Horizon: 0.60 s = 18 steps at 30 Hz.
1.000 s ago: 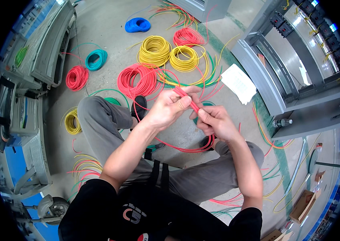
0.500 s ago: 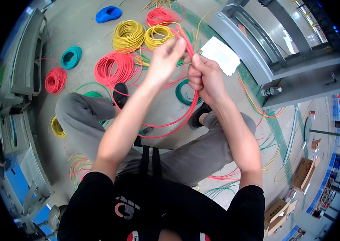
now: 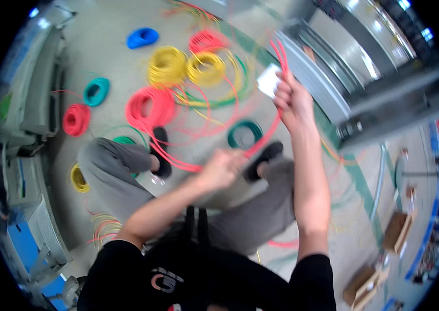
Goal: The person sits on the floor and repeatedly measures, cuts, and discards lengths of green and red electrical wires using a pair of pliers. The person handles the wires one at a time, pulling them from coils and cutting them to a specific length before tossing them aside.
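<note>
Red wires (image 3: 265, 142) run in a curve from the large red coil (image 3: 151, 108) on the floor, past my left hand and up to my right. Raised at the right, my right hand (image 3: 294, 101) is closed around them, and their loose ends stick up above the fist. My left hand (image 3: 223, 169), smeared by motion, is lower and nearer my body, its fingers closed about the same strands between my knees. Behind my right hand lies a white sheet of paper (image 3: 267, 82), partly covered by it.
Yellow coils (image 3: 167, 66), a blue coil (image 3: 142, 38), a teal coil (image 3: 96, 92) and a dark green coil (image 3: 244, 134) lie about the floor. A grey metal frame (image 3: 323, 78) stands at the far right. Grey cabinets (image 3: 35, 98) line the left; cardboard boxes (image 3: 397, 233) sit at the right.
My left hand has come down along the red wires toward my lap, away from my right hand. The right hand has shifted right and slightly down, still gripping the wires. My view has moved slightly.
</note>
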Each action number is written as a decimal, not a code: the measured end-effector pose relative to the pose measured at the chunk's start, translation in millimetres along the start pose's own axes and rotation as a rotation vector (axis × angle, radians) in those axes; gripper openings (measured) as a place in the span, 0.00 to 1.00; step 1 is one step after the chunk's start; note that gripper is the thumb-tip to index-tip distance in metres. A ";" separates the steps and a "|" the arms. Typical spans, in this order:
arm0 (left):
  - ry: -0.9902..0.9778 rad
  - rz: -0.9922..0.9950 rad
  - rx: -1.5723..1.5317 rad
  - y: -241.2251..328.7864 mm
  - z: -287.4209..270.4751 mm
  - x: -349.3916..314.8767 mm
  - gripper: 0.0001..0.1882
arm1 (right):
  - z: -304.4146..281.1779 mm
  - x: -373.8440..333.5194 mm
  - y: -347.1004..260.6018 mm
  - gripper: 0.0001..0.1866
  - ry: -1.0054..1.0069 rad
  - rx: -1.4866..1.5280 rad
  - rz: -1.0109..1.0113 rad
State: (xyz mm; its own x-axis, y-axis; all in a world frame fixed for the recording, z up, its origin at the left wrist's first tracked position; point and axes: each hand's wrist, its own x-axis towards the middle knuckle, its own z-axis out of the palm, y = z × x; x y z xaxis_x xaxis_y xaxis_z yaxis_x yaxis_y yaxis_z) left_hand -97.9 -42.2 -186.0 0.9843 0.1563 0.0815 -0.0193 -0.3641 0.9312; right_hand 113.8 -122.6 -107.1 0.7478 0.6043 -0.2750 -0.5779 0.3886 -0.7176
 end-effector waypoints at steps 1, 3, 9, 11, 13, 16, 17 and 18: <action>0.066 0.013 -0.096 -4.9 8.1 4.1 0.09 | 1.2 -1.0 -1.0 0.16 -0.070 -0.003 -0.012; 0.086 0.031 -0.104 -14.3 8.8 28.9 0.10 | 13.8 -10.4 18.5 0.17 0.078 -0.085 -0.068; 0.336 0.211 -0.169 30.5 1.5 93.9 0.09 | 26.2 -16.7 17.5 0.16 -0.091 0.027 -0.228; 0.252 0.130 -0.145 41.8 -0.5 90.9 0.08 | 18.6 -12.9 15.1 0.16 -0.073 -0.017 -0.247; 0.101 0.136 -0.052 34.5 -3.4 81.3 0.10 | 9.9 -13.7 8.0 0.16 -0.057 -0.025 -0.245; -0.177 0.178 0.142 -8.2 -20.3 42.7 0.11 | -11.6 -11.6 -16.1 0.16 0.024 0.005 -0.235; -0.266 0.194 0.199 -19.3 -30.9 27.2 0.11 | -22.5 -11.4 -26.3 0.16 0.044 0.016 -0.231; -0.332 0.189 0.223 -17.8 -47.0 10.5 0.10 | -32.8 -11.7 -35.7 0.16 0.061 0.033 -0.184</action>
State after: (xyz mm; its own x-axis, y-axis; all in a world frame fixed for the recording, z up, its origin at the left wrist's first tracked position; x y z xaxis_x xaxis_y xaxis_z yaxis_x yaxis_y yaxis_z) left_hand -95.4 9.1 -185.0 0.9708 -0.2224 0.0903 -0.2019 -0.5528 0.8085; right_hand 136.4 -166.3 -99.3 0.8595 0.4781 -0.1806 -0.4397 0.5115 -0.7383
